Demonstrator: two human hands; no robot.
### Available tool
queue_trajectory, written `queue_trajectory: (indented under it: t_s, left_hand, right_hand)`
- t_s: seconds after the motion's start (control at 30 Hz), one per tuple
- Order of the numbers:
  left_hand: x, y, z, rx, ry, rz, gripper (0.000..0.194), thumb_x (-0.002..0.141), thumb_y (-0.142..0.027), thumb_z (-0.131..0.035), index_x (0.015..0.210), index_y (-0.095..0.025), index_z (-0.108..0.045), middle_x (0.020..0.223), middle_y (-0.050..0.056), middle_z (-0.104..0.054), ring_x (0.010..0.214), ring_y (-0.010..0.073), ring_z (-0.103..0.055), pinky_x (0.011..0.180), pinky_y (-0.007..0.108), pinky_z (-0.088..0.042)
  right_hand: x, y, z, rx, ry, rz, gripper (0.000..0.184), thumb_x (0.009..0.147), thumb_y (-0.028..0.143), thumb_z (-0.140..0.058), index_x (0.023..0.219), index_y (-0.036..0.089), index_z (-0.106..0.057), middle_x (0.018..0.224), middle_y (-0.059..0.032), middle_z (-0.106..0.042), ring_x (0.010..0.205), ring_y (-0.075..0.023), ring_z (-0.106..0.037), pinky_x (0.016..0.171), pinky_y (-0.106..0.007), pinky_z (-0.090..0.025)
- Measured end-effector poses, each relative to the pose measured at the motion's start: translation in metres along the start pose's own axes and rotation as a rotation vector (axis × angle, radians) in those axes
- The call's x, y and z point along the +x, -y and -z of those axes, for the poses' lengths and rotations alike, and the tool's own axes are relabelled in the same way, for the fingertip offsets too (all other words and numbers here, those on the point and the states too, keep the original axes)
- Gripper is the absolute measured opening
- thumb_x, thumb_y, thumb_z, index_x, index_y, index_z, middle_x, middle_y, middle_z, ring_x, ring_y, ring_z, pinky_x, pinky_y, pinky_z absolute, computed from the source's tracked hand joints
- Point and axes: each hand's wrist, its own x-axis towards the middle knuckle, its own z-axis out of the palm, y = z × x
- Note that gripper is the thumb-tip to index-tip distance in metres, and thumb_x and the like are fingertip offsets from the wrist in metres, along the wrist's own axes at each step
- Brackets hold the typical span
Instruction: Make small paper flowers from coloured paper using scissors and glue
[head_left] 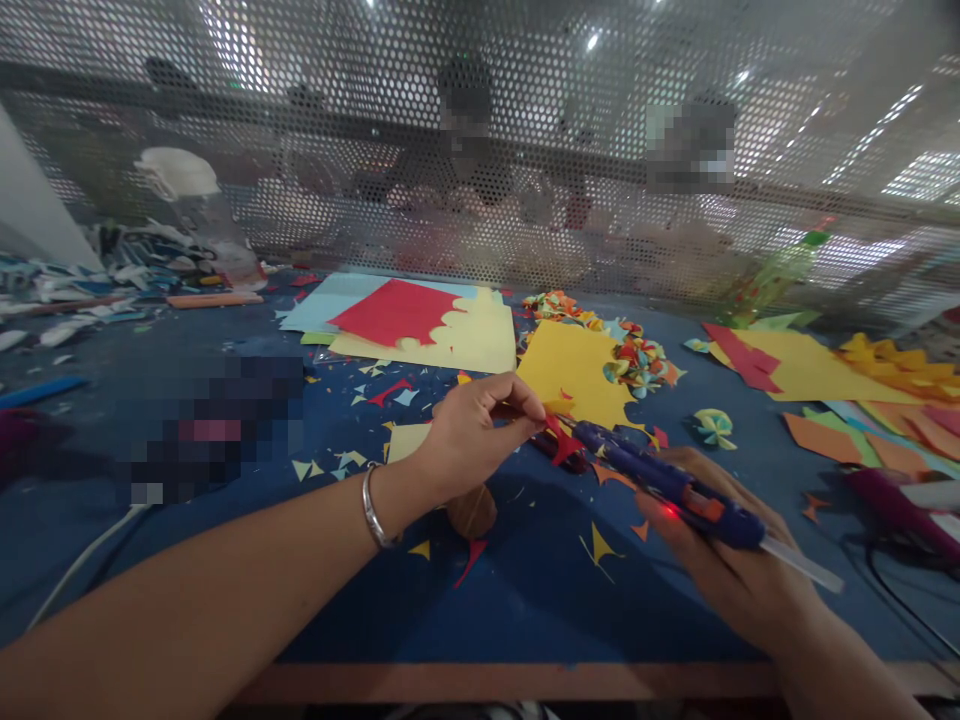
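Observation:
My left hand, with a silver bangle at the wrist, pinches a small orange-yellow paper piece between thumb and forefinger. My right hand is wrapped round a blue hot glue gun with a red light glowing on its side. A pale glue stick sticks out of its back. The gun's nozzle points left, close by the pinched paper; whether they touch I cannot tell. Under my left hand lies a brown rounded object, partly hidden. A red paper scrap lies just below the nozzle.
Cut sheets, a red one and a yellow one, lie ahead beside a pile of folded paper pieces. A purple glue gun with a cord is at right. A bottle stands back left, before a perforated metal screen.

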Motion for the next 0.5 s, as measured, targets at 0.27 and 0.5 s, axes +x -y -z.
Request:
queue_trajectory:
  t_s: [0.27, 0.5]
  left_hand:
    - [0.0002, -0.0021, -0.0021, 0.021, 0.005, 0.018, 0.003, 0.077, -0.019, -0.066, 0.077, -0.019, -0.064, 0.079, 0.001, -0.069, 0.075, 0.0115, -0.066, 0.069, 0.025, -0.050]
    - [0.0000, -0.0034, -0.0016, 0.013, 0.024, 0.027, 0.003, 0.076, -0.018, -0.066, 0.076, -0.019, -0.064, 0.078, 0.001, -0.069, 0.075, 0.0112, -0.066, 0.069, 0.024, -0.050]
  right_hand:
    - [-0.0002, 0.0002, 0.0022, -0.013, 0.019, 0.001, 0.006, 0.093, 0.016, -0.053, 0.098, 0.019, -0.053, 0.090, -0.0046, -0.056, 0.076, -0.0146, -0.057, 0.067, -0.026, -0.047]
    - [-0.0002, 0.0008, 0.0022, 0.010, 0.026, 0.012, 0.005, 0.093, 0.015, -0.053, 0.095, 0.020, -0.052, 0.086, -0.0029, -0.055, 0.071, -0.0133, -0.055, 0.065, -0.026, -0.046]
